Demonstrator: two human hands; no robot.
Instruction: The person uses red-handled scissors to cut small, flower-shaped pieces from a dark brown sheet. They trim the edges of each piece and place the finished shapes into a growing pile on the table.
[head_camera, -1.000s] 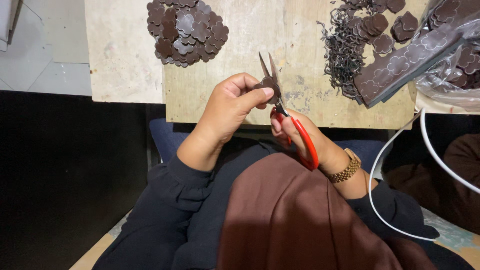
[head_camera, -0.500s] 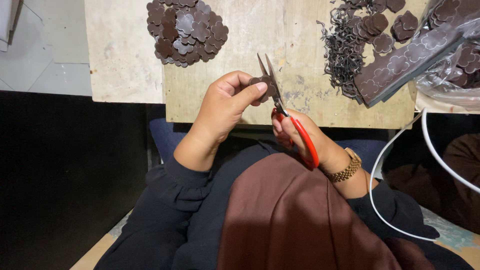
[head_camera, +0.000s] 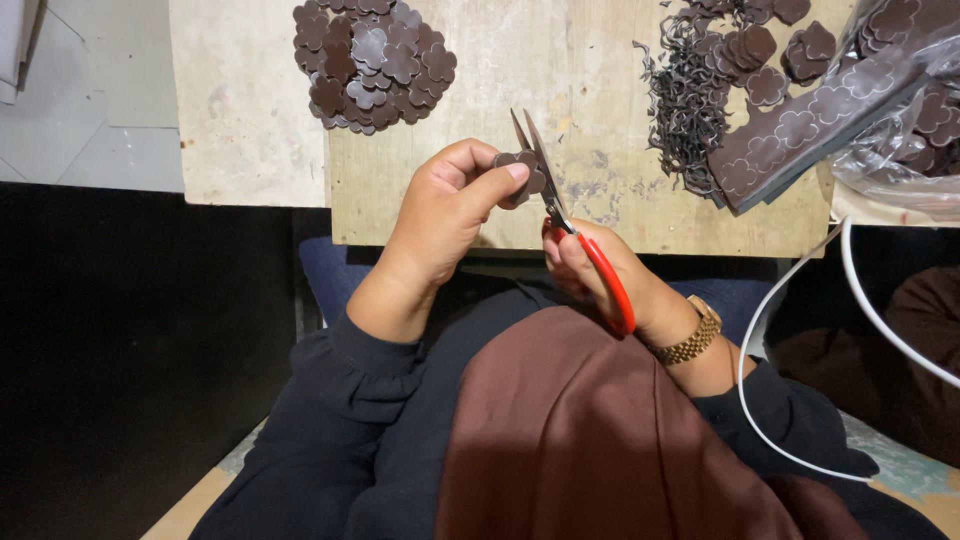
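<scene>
Brown flower-shaped piece (head_camera: 522, 172), one, scalloped and flat, pinched by left hand (head_camera: 450, 205); one pair of red-handled scissors (head_camera: 570, 225), blades parted, gripped in right hand (head_camera: 600, 275).

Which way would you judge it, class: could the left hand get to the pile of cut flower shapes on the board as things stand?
Probably yes. The pile of flower shapes lies uncovered on the board just beyond the left hand, with bare wood between. But that hand is pinching a flower piece at the scissors.
</scene>
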